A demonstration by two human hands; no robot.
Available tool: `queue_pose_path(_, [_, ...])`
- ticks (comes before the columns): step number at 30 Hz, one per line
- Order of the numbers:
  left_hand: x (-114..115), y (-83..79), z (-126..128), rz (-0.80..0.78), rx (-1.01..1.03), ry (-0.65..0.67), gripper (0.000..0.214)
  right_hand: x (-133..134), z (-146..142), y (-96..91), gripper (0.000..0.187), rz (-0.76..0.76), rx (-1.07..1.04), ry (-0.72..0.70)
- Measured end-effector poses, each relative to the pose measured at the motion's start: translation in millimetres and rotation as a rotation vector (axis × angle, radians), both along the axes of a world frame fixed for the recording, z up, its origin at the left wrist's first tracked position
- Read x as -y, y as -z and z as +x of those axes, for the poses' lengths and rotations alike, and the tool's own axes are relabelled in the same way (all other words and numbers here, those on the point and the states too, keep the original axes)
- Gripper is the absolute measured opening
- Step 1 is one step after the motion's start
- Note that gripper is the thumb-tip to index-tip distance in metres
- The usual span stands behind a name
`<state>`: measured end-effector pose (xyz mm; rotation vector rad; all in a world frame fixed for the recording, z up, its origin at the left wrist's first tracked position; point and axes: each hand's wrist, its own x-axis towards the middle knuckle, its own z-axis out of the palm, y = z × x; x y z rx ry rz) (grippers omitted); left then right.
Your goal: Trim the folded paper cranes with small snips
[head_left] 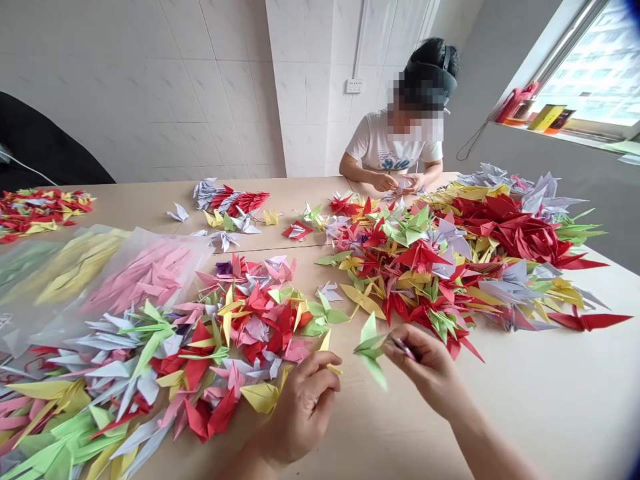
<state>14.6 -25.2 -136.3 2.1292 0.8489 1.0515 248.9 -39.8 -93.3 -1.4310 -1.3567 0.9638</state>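
Note:
Curled inward, my left hand [306, 405] is beside the near pile of folded paper cranes. Yellow paper shows at its fingertips and behind the knuckles, apparently a yellow paper crane [334, 369], mostly hidden by the fingers. My right hand [425, 363] pinches a light green paper crane [371, 349] above the bare tabletop, its wings pointing left. A small dark, shiny thing [404, 348] also sits between those fingers; I cannot make out what it is. Several red, pink, yellow, green and pale lilac cranes [260, 320] lie left of my left hand.
A large heap of paper cranes [425, 260] covers the table's right side. Clear plastic bags of folded paper [145, 267] lie at the left, with smaller piles behind. Across the table [550, 400] sits a person [400, 140], both hands on pale paper.

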Motion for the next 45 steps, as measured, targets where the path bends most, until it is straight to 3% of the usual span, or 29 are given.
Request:
queue_pose_path(6, [-5, 2.3, 0, 0.029, 0.028, -0.083, 0.011, -13, 37, -26.8, 0.020, 0.291, 0.142, 0.342])
queue_pose_path(11, [-10, 2.4, 1, 0.074, 0.031, -0.141, 0.012, -28, 55, -44.4, 0.023, 0.479, 0.278, 0.622])
queue_pose_path(15, [-10, 5.0, 2, 0.096, 0.010, -0.175, 0.012, -51, 74, -55.6, 0.024, 0.487, 0.448, 0.787])
queue_pose_path(19, [-12, 7.0, -1, 0.088, -0.013, -0.198, 0.012, -78, 92, -71.6, 0.023, 0.370, 0.583, 0.792])
queue_pose_path(22, [-18, 8.3, -6, 0.064, -0.025, -0.251, 0.012, -83, 90, -75.0, 0.032, 0.309, 0.602, 0.760])
queue_pose_path(24, [-22, 9.1, -10, 0.040, -0.034, -0.289, 0.012, -77, 79, -66.3, 0.030, 0.283, 0.576, 0.681])
queue_pose_path(27, [-25, 9.3, -13, 0.010, -0.045, -0.318, 0.013, -64, 55, -37.0, 0.028, 0.212, 0.523, 0.477])
queue_pose_path(32, [-23, 5.0, -9, -0.019, -0.052, -0.292, 0.013, -55, 11, 21.8, 0.022, 0.045, 0.397, -0.028])
queue_pose_path(36, [-19, -4.1, -7, -0.044, -0.023, -0.255, 0.014, -65, -13, 46.7, 0.023, 0.001, 0.296, -0.181])
queue_pose_path(40, [-20, -19.5, -10, -0.094, 0.010, -0.261, 0.016, -77, -19, 43.3, 0.023, -0.041, 0.228, -0.204])
queue_pose_path(45, [-37, -49.8, -17, -0.212, 0.058, -0.325, 0.015, -83, -13, 2.1, 0.026, -0.090, 0.126, -0.245])
